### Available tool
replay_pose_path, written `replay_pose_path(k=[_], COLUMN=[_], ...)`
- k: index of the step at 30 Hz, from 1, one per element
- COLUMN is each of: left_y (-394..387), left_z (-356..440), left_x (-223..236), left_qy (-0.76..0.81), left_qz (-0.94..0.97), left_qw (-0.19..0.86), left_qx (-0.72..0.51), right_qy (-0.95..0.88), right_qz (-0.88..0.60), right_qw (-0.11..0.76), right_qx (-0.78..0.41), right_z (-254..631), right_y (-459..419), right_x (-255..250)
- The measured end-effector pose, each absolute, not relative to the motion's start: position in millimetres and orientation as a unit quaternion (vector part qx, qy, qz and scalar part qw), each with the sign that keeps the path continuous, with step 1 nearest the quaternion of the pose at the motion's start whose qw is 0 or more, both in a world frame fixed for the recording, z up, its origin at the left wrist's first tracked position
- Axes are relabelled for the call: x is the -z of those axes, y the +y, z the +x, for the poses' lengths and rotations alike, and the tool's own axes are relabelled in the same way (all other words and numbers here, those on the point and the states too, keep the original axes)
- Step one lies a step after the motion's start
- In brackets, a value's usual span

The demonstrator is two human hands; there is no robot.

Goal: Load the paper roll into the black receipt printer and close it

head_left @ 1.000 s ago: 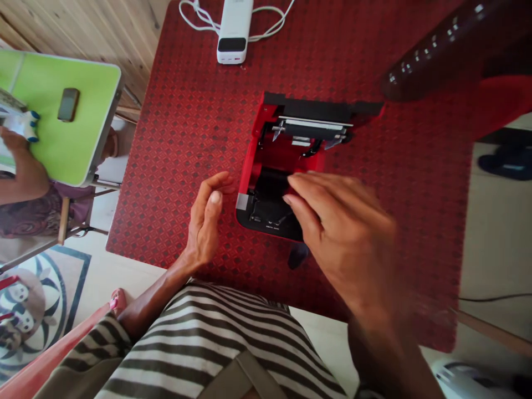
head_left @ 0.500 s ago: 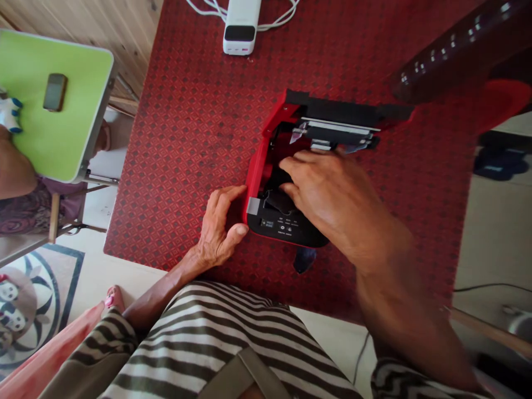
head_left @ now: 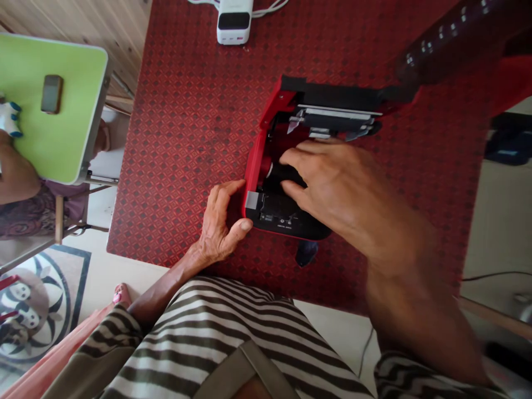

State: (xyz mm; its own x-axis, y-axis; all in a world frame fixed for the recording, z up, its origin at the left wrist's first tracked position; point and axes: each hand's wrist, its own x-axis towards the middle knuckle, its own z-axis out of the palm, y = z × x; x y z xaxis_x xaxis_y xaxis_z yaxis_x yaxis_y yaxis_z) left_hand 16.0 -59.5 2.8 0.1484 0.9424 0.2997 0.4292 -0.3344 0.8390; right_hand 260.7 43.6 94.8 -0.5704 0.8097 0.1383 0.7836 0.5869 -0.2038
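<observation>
A red and black machine that looks like a label printer (head_left: pixel 254 166) stands with its lid up on the red patterned table. Under the raised lid there is a dark roller assembly (head_left: pixel 338 119) with a metal strip. My left hand (head_left: pixel 222 224) rests against the machine's left wall, fingers and thumb apart. My right hand (head_left: pixel 332 177) reaches into the open bay, its fingers curled over a black roll (head_left: pixel 285 170) whose pale end shows at the left. The rest of the roll is hidden under the hand. Dark film covers part of the front panel (head_left: pixel 286 213).
A white power bank (head_left: pixel 234 25) with cables lies at the back. A dark shiny tube-like object (head_left: pixel 449 41) juts in from the upper right. At left, a green folding table (head_left: pixel 83 111) holds a phone (head_left: pixel 51 94); another person's arm (head_left: pixel 16 166) is beside it.
My right hand has shifted slightly within the bay, and the roll's pale end now shows. The dark film lies lower over the front panel. My left hand stays at the machine's side.
</observation>
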Motion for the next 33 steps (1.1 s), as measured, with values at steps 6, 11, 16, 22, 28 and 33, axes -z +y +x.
replay_pose_path(k=[6, 11, 16, 22, 28, 33], left_y=[-60, -59, -58, -56, -60, -61], left_z=[15, 13, 12, 10, 8, 9], left_x=[-2, -2, -1, 2, -10, -16], left_qy=[0.477, 0.481, 0.480, 0.482, 0.490, 0.493], left_qz=[0.695, 0.697, 0.702, 0.696, 0.682, 0.674], left_qw=[0.299, 0.298, 0.294, 0.294, 0.319, 0.321], left_qx=[-0.448, -0.440, -0.436, -0.443, -0.439, -0.448], right_qy=[-0.873, -0.864, -0.684, -0.491, -0.455, -0.420], right_qz=[-0.472, -0.447, -0.492, -0.434, -0.370, -0.369], right_qw=[0.108, 0.207, 0.309, 0.370, 0.370, 0.409], right_qx=[-0.057, -0.105, -0.440, -0.658, -0.721, -0.721], right_z=[270, 295, 310, 309, 298, 292], right_y=[23, 17, 12, 3, 0, -3], right_x=[-127, -149, -150, -142, -142, -137])
